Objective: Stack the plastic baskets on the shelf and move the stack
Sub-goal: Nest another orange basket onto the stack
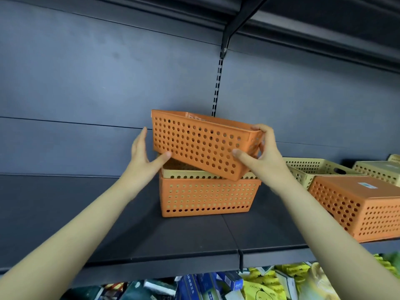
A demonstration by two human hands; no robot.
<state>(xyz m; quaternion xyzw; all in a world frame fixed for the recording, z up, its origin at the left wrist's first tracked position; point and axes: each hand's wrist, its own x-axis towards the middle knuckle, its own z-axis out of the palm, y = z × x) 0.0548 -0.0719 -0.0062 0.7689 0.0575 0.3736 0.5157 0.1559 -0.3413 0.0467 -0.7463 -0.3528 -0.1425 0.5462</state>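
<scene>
An orange perforated basket (pixel 201 144) is tilted in the air, its lower right corner dipping into a stack on the dark shelf (pixel 173 237). That stack is a beige basket (pixel 184 173) nested inside an orange basket (pixel 207 197). My right hand (pixel 263 152) grips the tilted basket's right end, fingers over the rim and thumb on the front wall. At its left end my left hand (pixel 144 152) has the thumb touching the lower left corner and the fingers stretched flat beside the wall.
To the right on the shelf lies an upside-down orange basket (pixel 359 206) with a label, and beige baskets (pixel 313 169) behind it. A slotted upright (pixel 217 87) runs up the back panel. Packaged goods (pixel 259 284) fill the shelf below.
</scene>
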